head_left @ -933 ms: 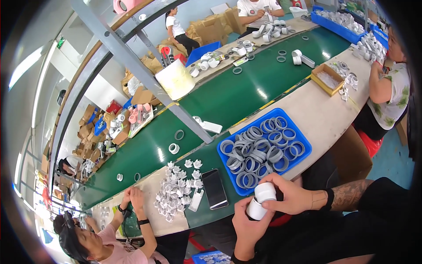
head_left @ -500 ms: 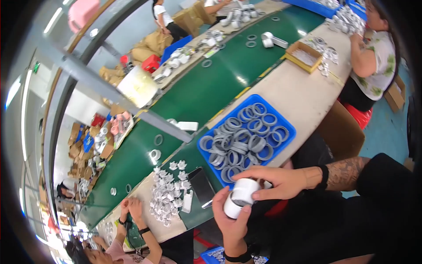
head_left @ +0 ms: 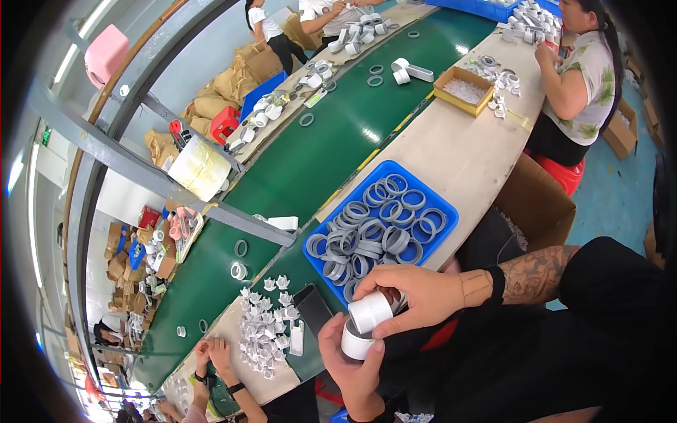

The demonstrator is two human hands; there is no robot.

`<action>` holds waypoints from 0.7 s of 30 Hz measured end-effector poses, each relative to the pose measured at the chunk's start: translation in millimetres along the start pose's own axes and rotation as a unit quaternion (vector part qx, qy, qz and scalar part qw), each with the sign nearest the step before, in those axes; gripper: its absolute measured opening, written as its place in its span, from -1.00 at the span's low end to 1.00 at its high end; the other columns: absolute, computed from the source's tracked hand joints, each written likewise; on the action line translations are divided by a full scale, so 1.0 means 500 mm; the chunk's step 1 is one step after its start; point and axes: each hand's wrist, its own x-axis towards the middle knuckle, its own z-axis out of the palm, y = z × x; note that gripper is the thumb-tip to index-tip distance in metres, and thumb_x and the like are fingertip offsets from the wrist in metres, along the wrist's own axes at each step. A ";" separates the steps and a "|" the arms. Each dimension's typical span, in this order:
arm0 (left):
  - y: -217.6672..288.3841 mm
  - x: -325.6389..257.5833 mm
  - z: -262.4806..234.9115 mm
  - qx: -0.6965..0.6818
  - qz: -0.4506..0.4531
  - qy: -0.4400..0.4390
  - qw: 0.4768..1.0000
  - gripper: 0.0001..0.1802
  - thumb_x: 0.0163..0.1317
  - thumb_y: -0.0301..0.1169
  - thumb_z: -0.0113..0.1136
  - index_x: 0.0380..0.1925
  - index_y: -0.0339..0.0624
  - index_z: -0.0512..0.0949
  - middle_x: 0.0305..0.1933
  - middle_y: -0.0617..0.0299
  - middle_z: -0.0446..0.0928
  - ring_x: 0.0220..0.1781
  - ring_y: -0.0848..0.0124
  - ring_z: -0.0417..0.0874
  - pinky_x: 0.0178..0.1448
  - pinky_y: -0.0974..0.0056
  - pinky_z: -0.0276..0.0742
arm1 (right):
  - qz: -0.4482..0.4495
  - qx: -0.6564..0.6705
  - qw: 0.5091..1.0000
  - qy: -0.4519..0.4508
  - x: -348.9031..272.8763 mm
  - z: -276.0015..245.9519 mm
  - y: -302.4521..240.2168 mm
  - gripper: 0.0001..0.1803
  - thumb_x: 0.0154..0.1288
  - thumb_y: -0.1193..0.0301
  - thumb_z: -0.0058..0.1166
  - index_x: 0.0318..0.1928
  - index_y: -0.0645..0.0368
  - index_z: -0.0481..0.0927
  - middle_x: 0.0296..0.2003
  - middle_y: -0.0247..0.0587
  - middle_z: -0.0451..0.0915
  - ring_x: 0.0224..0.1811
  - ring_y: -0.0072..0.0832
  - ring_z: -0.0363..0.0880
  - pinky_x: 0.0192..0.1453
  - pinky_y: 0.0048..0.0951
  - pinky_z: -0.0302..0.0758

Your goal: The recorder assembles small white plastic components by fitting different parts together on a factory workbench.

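Just in front of me, both hands are closed on white plastic pieces. My left hand (head_left: 352,370) holds a short white cylinder (head_left: 357,345) from below, its dark opening partly showing at the top. From above, my right hand (head_left: 436,297) grips a second white cylinder (head_left: 370,312) between thumb and fingers. This upper cylinder sits tilted against the mouth of the lower one; whether it enters it I cannot tell. Beyond my hands lies a blue tray (head_left: 446,247) heaped with grey rings (head_left: 370,227).
Left of the tray are a dark phone (head_left: 312,306) and a pile of small white parts (head_left: 264,338). A co-worker's hands (head_left: 215,352) are beside that pile. A green belt (head_left: 331,155) runs behind, under a grey metal post (head_left: 247,224). A yellow box (head_left: 462,89) stands farther right.
The whole view has shifted, so the tray and belt appear farther left. My hands keep hold of both cylinders, and the upper one is turned differently over the lower one.
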 end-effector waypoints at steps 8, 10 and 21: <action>-0.020 -0.005 -0.019 -0.059 0.007 0.036 0.998 -0.13 0.16 -0.39 0.72 0.42 -0.26 0.43 0.32 -0.15 0.67 0.31 0.18 0.75 0.45 0.06 0.68 | -0.018 0.011 0.997 -0.076 0.016 -0.035 0.010 -0.37 0.32 0.15 0.61 0.28 0.19 0.70 0.04 -0.15 0.73 0.14 -0.22 0.75 0.26 -0.18 0.65; -0.021 -0.001 -0.017 -0.040 0.038 0.039 0.998 -0.15 0.13 -0.41 0.72 0.37 -0.26 0.42 0.31 -0.18 0.66 0.29 0.17 0.76 0.45 0.06 0.68 | -0.033 0.025 0.998 -0.042 0.020 -0.031 0.017 -0.43 0.35 0.18 0.58 0.23 0.24 0.72 0.02 -0.15 0.76 0.09 -0.27 0.79 0.20 -0.26 0.67; -0.003 0.030 -0.006 0.176 0.146 -0.026 0.973 -0.11 -0.01 -0.48 0.84 0.28 -0.26 0.45 0.27 -0.21 0.68 0.26 0.11 0.78 0.38 0.02 0.71 | 0.297 0.253 0.916 -0.093 0.043 -0.026 0.002 -0.31 0.77 -0.31 -0.03 0.20 0.11 0.63 -0.28 -0.33 0.69 -0.41 -0.62 0.59 -0.36 -0.55 0.48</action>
